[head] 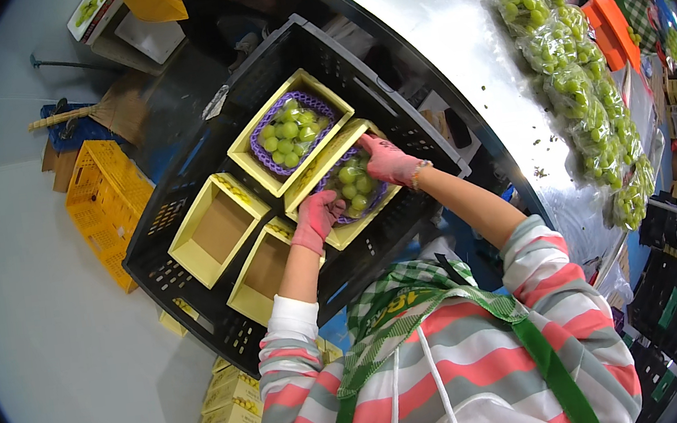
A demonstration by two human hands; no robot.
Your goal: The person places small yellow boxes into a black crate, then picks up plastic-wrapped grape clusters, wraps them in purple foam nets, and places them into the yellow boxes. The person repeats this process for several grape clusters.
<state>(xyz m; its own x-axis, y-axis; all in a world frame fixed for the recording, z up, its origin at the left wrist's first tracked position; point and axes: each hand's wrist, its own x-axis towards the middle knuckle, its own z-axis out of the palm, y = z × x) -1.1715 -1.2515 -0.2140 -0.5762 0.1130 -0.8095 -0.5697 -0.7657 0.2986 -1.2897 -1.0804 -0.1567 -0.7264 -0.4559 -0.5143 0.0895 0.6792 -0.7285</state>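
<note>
My left hand [316,219], in a pink glove, grips the left end of a pale yellow carton [349,235]. My right hand [394,161], gloved alike, has its fingers at the carton's far right corner and wall. Inside the carton lies a clear-wrapped bunch of green grapes [353,189] with purple foam netting [382,196] around it. The carton is in a black plastic crate [347,280], against a second carton [249,153] that holds netted grapes [291,133]. To the left are two cartons [209,272] with bare brown bottoms; my left forearm partly hides the nearer one.
A metal table [473,68] on the right bears many bagged grapes [572,100] and an orange container [611,29]. A yellow crate [103,208] and a broom [120,111] stand left. Stacked printed cartons [228,421] are at lower left. Another person's legs [221,29] show beyond the crate.
</note>
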